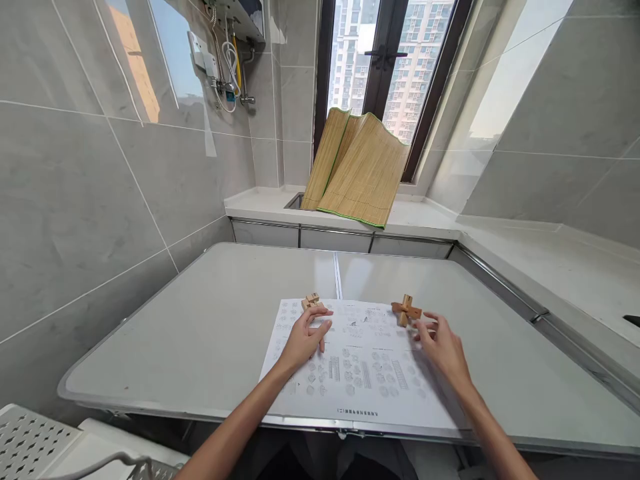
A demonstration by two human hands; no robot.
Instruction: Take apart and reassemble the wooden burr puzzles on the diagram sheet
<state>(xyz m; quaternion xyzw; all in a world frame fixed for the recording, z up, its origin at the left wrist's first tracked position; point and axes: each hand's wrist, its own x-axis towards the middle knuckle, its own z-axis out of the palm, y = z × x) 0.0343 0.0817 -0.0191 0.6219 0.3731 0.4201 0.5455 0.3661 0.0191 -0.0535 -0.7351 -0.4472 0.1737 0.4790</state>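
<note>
The left hand (pixel 306 339) rests low on a large white sheet printed with small grey diagrams (pixel 357 393), its fingers slightly apart and loosely curled, seemingly clamped on nothing; its fingertips lie just beside a small pale-wood block assembly (pixel 311 301) at the sheet's far left corner, though contact is unclear. The right hand (pixel 443 347) has its fingers apart, next to a brown, cross-shaped wooden assembly (pixel 407 311) at the far right corner; whether a fingertip touches it, I cannot tell. Set near 2 corners, the wooden pieces leave most diagrams uncovered and may help keep the paper flat, while the hands probably rest there for easy reach. Under the sheet is a glossy, pale folding bench (pixel 200 333) with rounded corners and a central seam. Beyond it, a bamboo mat with green edging (pixel 367 170) leans on a white ledge (pixel 425 215) before a dark-framed window (pixel 383 60), between grey tiled walls (pixel 65 200).
</note>
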